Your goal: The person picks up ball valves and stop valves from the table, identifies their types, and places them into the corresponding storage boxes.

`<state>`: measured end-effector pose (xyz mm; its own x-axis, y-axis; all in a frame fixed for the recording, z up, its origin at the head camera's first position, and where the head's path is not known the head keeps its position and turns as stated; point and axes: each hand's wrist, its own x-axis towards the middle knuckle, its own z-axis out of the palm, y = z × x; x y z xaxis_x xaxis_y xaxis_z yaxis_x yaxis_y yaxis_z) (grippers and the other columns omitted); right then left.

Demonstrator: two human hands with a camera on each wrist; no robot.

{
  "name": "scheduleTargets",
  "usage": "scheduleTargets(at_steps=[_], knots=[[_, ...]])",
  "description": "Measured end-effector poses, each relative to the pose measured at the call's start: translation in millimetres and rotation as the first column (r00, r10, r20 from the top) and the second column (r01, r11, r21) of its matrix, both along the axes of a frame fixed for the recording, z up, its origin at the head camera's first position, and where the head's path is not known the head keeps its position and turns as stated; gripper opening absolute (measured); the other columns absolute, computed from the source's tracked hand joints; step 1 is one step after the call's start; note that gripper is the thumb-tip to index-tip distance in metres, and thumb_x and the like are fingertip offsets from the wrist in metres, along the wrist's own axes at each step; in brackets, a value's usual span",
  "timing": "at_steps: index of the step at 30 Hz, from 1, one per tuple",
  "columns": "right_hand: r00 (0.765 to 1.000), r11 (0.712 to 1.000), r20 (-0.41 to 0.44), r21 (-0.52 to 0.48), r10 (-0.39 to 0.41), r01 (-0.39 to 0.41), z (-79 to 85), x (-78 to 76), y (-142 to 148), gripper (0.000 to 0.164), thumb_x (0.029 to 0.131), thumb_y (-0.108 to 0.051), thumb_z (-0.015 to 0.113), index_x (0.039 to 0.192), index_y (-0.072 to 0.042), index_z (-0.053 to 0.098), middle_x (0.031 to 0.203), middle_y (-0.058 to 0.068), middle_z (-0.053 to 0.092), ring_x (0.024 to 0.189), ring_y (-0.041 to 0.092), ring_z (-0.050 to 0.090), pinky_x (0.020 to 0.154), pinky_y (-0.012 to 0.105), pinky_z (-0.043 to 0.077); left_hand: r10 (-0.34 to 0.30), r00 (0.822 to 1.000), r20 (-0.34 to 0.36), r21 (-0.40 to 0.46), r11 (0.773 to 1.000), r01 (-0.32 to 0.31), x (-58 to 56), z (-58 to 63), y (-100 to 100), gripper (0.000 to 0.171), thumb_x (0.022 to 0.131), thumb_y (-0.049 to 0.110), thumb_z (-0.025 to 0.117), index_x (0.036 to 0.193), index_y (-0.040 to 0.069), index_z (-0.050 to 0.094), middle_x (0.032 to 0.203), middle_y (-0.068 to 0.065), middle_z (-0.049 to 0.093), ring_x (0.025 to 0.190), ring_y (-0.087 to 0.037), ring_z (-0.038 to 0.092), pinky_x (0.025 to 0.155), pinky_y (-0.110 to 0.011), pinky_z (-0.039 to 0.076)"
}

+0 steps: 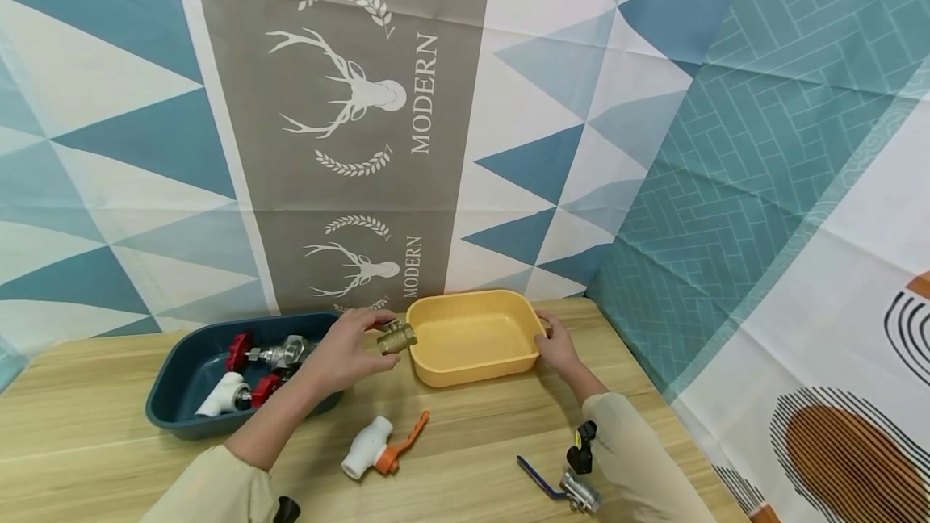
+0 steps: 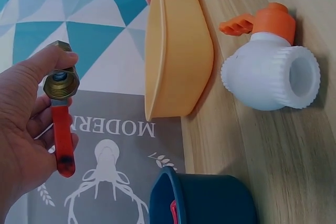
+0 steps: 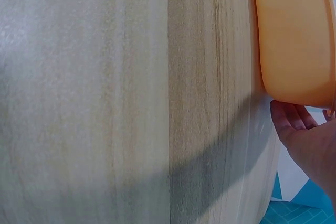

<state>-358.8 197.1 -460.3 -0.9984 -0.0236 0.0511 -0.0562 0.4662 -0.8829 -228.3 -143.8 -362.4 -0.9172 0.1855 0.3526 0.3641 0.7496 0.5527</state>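
Observation:
My left hand (image 1: 352, 353) pinches a brass ball valve (image 1: 396, 338) between thumb and fingers, in the air near the left end of a yellow bin (image 1: 472, 370). In the left wrist view the valve's threaded opening shows, and its red lever (image 2: 63, 145) hangs along the fingers. My right hand (image 1: 559, 345) grips the right end of the yellow bin at its rim. On the table in front of the bin lies a white plastic ball valve (image 1: 368, 448) with an orange lever. Nearer my right sleeve is a metal ball valve (image 1: 580, 491) with a blue lever.
A dark blue bin (image 1: 182, 426) stands at the left, partly behind my left forearm. Inside it are a white valve (image 1: 221, 395) and metal valves with red handles (image 1: 238, 352). Patterned cloth (image 1: 538, 103) hangs behind the wooden table (image 1: 80, 394) and along its right side.

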Motion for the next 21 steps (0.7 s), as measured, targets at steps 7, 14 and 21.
scheduleTargets(at_steps=[7,14,21], knots=[[1.000,1.000,-0.007,0.012,-0.009,0.009,-0.4,-0.8,-1,0.051,0.089,0.004,0.046,0.139,-0.003,0.040,0.109,0.031,0.060,0.082,0.024,0.062,0.063,0.028,0.052,-0.009,1.000,0.010,0.021,1.000,0.008,-11.8,-2.7,3,0.044,0.072,0.021,0.078,0.112,0.008,0.064,0.105,-0.008,0.064,0.100,-0.026,0.053,0.081,-0.042,0.046],[1.000,1.000,-0.002,0.000,-0.010,0.010,-2.7,-2.8,-1,0.052,0.089,0.004,0.046,0.140,-0.003,0.039,0.112,0.031,0.059,0.089,0.027,0.062,0.065,0.027,0.053,0.004,0.998,0.057,0.020,1.000,-0.005,-20.3,-3.0,4,0.049,0.074,0.023,0.076,0.117,0.006,0.061,0.111,-0.010,0.061,0.104,-0.028,0.052,0.083,-0.044,0.046],[1.000,1.000,0.003,0.003,-0.020,0.019,-2.4,-2.6,0,0.052,0.089,0.004,0.044,0.140,-0.003,0.039,0.108,0.029,0.060,0.081,0.022,0.061,0.063,0.026,0.050,0.004,0.998,0.070,0.011,1.000,-0.005,-26.7,-0.6,8,0.050,0.074,0.023,0.076,0.118,0.006,0.061,0.110,-0.011,0.061,0.104,-0.028,0.052,0.084,-0.044,0.046]])
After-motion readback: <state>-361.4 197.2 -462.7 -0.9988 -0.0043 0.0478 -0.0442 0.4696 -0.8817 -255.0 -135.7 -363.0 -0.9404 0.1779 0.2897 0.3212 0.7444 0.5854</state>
